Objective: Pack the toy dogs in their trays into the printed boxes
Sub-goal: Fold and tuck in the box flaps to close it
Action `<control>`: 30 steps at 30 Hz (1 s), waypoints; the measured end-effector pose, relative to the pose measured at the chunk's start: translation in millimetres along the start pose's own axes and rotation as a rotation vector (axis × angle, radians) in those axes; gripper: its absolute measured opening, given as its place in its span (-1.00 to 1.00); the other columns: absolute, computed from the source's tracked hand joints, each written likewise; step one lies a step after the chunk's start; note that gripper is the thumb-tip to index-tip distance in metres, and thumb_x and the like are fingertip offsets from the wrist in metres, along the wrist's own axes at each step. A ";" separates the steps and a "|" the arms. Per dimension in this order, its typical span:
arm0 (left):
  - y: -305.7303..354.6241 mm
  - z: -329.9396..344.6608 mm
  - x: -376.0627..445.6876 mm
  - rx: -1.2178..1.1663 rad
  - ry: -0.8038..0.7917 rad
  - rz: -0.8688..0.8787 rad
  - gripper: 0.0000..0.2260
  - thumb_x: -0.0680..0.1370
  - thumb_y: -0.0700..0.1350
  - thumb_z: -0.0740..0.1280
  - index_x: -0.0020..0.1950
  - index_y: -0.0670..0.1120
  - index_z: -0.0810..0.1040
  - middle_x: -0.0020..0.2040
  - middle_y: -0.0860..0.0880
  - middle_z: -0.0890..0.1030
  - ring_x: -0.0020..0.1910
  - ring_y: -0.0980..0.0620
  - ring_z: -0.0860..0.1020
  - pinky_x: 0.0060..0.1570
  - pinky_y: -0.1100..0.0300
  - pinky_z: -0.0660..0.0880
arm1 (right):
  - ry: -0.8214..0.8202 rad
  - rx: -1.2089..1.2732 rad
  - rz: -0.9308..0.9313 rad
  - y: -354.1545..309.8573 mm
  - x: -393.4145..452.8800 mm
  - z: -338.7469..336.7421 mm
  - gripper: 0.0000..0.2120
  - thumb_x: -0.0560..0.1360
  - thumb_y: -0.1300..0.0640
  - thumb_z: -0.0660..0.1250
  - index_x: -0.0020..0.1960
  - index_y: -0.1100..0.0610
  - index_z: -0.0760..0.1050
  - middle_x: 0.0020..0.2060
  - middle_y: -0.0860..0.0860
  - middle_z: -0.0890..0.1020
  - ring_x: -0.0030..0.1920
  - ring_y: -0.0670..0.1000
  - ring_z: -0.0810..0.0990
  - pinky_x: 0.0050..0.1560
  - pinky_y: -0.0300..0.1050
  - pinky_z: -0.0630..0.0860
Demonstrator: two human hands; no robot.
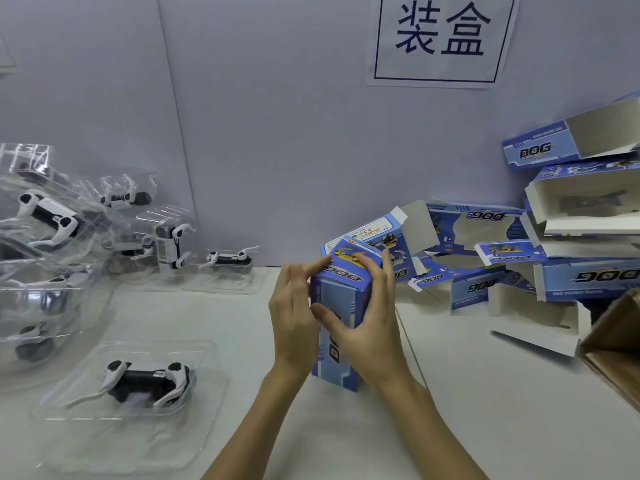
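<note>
A blue printed box (pixel 334 299) marked DOG stands upright on the white table in the middle. My left hand (pixel 294 313) grips its left side, fingers reaching onto the top flap. My right hand (pixel 367 317) wraps its right side, with the thumb across the front and fingers on the top flap. What is inside the box is hidden. A black and white toy dog (pixel 149 379) lies in a clear plastic tray (pixel 194 427) at the front left, apart from both hands.
A heap of clear trays with toy dogs (pixel 48 216) fills the left side. Several open, empty printed boxes (pixel 581 216) are piled at the right against the grey wall. A brown carton's corner (pixel 616 341) juts in at the right edge. A paper sign (pixel 440 39) hangs above.
</note>
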State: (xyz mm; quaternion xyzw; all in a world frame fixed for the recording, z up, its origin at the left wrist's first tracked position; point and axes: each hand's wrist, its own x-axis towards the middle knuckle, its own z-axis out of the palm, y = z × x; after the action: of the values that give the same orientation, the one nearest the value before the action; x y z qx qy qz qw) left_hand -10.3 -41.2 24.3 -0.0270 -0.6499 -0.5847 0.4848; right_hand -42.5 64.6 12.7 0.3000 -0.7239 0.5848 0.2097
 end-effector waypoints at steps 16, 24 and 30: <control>-16.8 -25.6 18.0 -0.144 -0.512 -0.446 -0.48 0.44 0.14 0.52 0.35 0.28 0.39 0.13 0.17 0.72 0.12 0.10 0.70 -0.10 0.31 0.61 | -0.484 0.471 0.383 28.6 30.8 -73.3 -0.05 0.25 -0.22 0.70 0.54 -0.17 0.35 0.31 0.03 0.65 0.31 0.17 0.65 0.11 0.04 0.68; -18.7 -20.4 17.6 -0.259 -0.262 -0.371 -0.50 0.41 0.06 0.56 0.17 0.13 0.32 0.05 -0.11 0.74 -0.04 -0.11 0.75 -0.19 0.16 0.67 | -0.331 0.580 0.173 18.9 28.0 -63.8 -0.36 0.65 0.11 0.32 0.60 -0.35 0.22 0.58 -0.15 0.37 0.58 -0.01 0.35 0.49 0.10 0.44; -14.0 -14.6 16.2 -0.129 -0.280 -0.164 -0.36 0.46 -0.02 0.58 0.40 0.16 0.29 0.30 -0.10 0.56 0.05 -0.19 0.72 -0.07 -0.10 0.70 | -0.074 0.485 0.115 7.9 19.7 -37.7 -0.48 0.61 -0.09 0.38 0.52 -0.18 0.31 0.42 -0.18 0.55 0.46 -0.08 0.51 0.35 0.08 0.56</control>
State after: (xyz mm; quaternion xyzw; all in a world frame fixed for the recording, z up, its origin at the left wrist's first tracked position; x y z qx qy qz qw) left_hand -18.5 -65.7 22.5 -0.0864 -0.6721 -0.6533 0.3376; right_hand -64.1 98.6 28.4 0.3211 -0.5854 0.7410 0.0714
